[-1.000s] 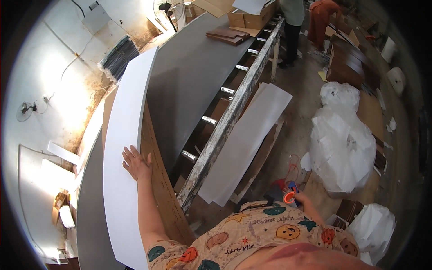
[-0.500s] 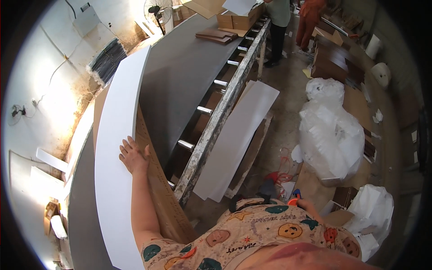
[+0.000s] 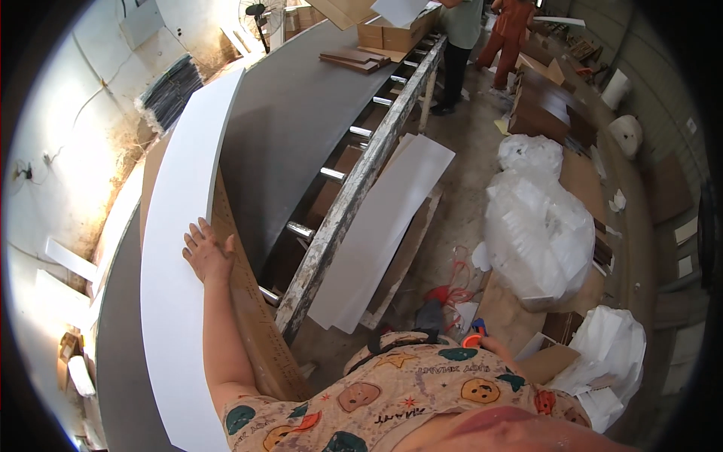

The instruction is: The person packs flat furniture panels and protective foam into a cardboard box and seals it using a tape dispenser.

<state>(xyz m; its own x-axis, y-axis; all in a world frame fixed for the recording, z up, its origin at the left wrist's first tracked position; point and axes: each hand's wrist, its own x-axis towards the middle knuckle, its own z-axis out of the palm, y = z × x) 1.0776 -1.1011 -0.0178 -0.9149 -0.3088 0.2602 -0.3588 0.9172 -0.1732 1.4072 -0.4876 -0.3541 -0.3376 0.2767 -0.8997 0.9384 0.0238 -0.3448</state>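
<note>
My left hand [image 3: 207, 252] lies flat, fingers spread, on the right edge of a long white board [image 3: 177, 226]. The board rests on a brown sheet [image 3: 245, 301] and runs away from me. To its right lies a large grey panel [image 3: 294, 128]. My right hand [image 3: 491, 348] is low at my hip, mostly hidden behind my patterned shirt. It grips a small orange and blue tool [image 3: 472, 337].
A paint-spattered roller frame [image 3: 339, 218] runs along the grey panel's right side. A white panel [image 3: 384, 226] leans beside it on the floor. Stuffed clear plastic bags [image 3: 538, 226] and cardboard sit to the right. Two people [image 3: 461, 30] stand at the far end.
My left hand stays flat on the white board's edge. My right hand with the tool has dropped lower behind my shirt. The view has shifted slightly.
</note>
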